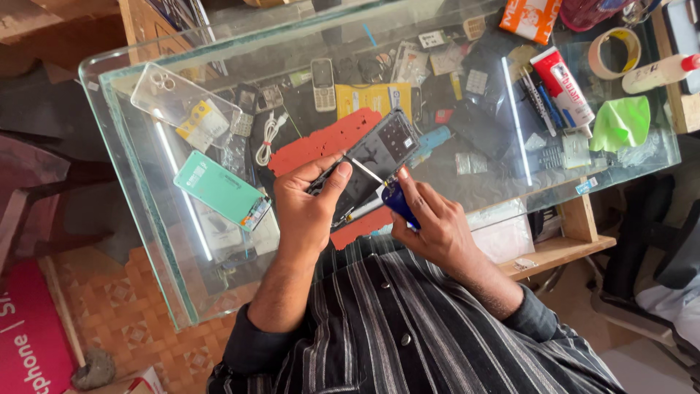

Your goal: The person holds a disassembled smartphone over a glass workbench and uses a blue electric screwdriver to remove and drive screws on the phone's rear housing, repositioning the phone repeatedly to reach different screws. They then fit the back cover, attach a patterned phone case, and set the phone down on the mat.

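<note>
Left hand (305,208) grips the opened phone (368,164) by its edges above the glass bench (168,241), right hand (430,219) closed on a blue tool (399,201); the phone looks light, thin, probably fragile

Open keypad phone (372,157): dark, slim, front cover off, inner face up. Grey key grid shows at its upper end, paler strip across the middle. Long axis tilted, top end toward 1 o'clock, bottom end toward 7 o'clock. Sits at frame centre, over the red mat (321,144) on the glass bench (146,211).

Left hand (305,211) clamps the phone's lower-left edge, thumb on the top face.

Blue tool (398,201): short, dark-blue handle, pinched in the right hand (436,226), at 4 o'clock from the phone. Tip sits at the phone's lower-right edge; exact contact point unclear.
</note>
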